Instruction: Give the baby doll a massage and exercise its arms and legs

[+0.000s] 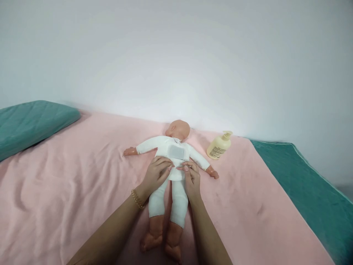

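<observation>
A baby doll (180, 176) in a white long-sleeved shirt and white trousers lies stretched out on its front, head away from me, arms spread sideways. A pale grey rectangle (176, 152) shows on its upper back. My left hand (158, 171) rests over the left of its lower back, fingers bent and closed toward the thumb at the shirt. From the right, my right hand (192, 176) mirrors it, thumb and fingers pinched at the shirt. The fingertips of both hands nearly meet at mid-back; what lies between them is mostly hidden.
A cream pump bottle (218, 146) stands right of the doll. Pink cloth (91, 176), wrinkled at left, lies underneath. A green quilted cushion or folded pad (35, 123) is at far left, a green surface (298, 176) at right. A pale wall (176, 59) rises behind.
</observation>
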{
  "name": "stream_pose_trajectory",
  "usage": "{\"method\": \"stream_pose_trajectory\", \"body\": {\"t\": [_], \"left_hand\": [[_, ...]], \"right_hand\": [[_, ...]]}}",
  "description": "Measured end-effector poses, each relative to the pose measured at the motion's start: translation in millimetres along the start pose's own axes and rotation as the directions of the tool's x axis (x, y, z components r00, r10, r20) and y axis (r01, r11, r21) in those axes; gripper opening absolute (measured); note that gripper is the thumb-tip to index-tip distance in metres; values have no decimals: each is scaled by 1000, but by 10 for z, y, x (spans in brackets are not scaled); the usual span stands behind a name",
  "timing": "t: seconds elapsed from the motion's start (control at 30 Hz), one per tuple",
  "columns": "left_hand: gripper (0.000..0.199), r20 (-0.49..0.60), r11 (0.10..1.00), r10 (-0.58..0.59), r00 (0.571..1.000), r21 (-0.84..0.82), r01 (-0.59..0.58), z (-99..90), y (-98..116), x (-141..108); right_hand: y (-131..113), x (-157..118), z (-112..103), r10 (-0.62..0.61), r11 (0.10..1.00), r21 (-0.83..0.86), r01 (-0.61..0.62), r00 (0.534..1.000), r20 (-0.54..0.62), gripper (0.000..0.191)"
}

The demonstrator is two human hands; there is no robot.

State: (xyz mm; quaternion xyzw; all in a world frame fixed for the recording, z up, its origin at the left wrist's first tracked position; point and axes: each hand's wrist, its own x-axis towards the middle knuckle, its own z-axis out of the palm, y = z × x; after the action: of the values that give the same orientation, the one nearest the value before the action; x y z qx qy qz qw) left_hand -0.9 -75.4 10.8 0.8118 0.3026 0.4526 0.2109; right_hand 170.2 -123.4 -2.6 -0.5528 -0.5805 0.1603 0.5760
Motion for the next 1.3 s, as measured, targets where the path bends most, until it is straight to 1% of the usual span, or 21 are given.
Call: {"method": "stream_pose_trajectory", "body": {"t": [0.17, 0.3, 0.4, 0.57, 0.67, 0.73, 0.83, 1.03, 1.23, 1.3], "left_hand": [[22, 91, 997, -58, 994, 52, 53, 38, -61, 52], [21, 151, 993, -86, 985, 93, 73, 62, -75, 93], [21, 133, 993, -76, 988, 97, 64, 62, -75, 79], [21, 25, 998, -1, 1000, 63, 0, 34, -46, 12], [21, -11, 997, 10, 1000, 76, -9, 25, -26, 3], [22, -8, 996, -1, 1000, 90, 2, 29, -28, 9], [21, 29, 994, -36, 999, 109, 33, 43, -55, 20], [18, 84, 988, -86, 993, 133, 75, 72, -101, 46], [20, 120, 985, -97, 988, 154, 78, 28, -46, 113], [21, 106, 988, -100, 989, 124, 87, -10, -8, 171]], "right_hand": [[32, 54, 40, 119, 993, -2, -119, 992, 52, 41], [49, 86, 71, 145, 989, -21, -144, 987, 70, 43], [42, 68, 67, 133, 991, -22, -132, 990, 49, 42], [8, 12, 27, 33, 999, 18, -32, 998, -58, 38], [-2, 8, 16, -2, 1000, 22, 4, 997, -82, 35], [1, 15, 19, -2, 1000, 9, 3, 998, -59, 34], [15, 32, 29, 11, 1000, -25, -11, 1000, -14, 36], [51, 77, 50, 78, 995, -67, -74, 996, 44, 39], [27, 95, 36, 75, 996, -57, -72, 996, 51, 40], [-1, 134, 16, 84, 996, -28, -83, 996, 23, 40]]}}
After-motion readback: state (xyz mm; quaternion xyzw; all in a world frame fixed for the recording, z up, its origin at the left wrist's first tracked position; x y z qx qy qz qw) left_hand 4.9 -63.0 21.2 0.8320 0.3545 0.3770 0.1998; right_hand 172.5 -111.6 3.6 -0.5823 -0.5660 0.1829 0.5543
